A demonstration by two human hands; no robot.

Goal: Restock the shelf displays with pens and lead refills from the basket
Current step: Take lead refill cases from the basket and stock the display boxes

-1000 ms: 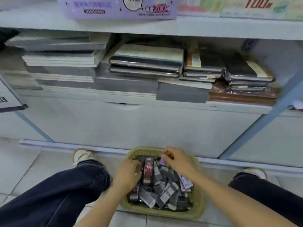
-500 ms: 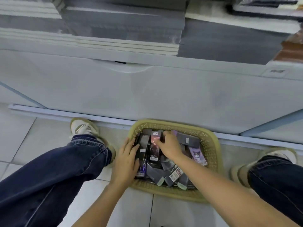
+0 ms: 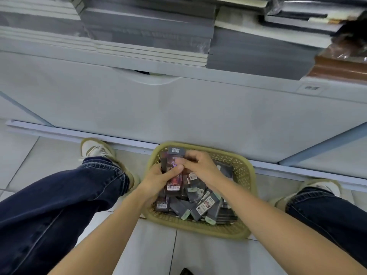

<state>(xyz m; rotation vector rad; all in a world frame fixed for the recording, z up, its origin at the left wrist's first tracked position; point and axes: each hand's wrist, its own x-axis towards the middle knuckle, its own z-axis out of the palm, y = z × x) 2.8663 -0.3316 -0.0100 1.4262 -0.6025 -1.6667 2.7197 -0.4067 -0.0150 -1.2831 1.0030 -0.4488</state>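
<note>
Bundling packs over the basket, both hands gripping.

The person is crouching at the shelf unit (image 3: 178, 108), curling the left hand (image 3: 158, 179) round a stack of dark card packs (image 3: 173, 175) just above the yellow basket (image 3: 244, 171), with the thumb lying across the front pack. The right hand (image 3: 200, 165) is pinching the upper part of the same stack, probably squaring it up. The loose packs (image 3: 198, 205) are lying jumbled in the basket on the floor. It's too blurred to tell pens from lead refills. Risk: the thumb alone is clamping what look like slick cards, so if the right hand lets go early the middle packs may slide out and drop back in. Grabbing mixed types in one bundle is also risking the wrong display slot.
</note>
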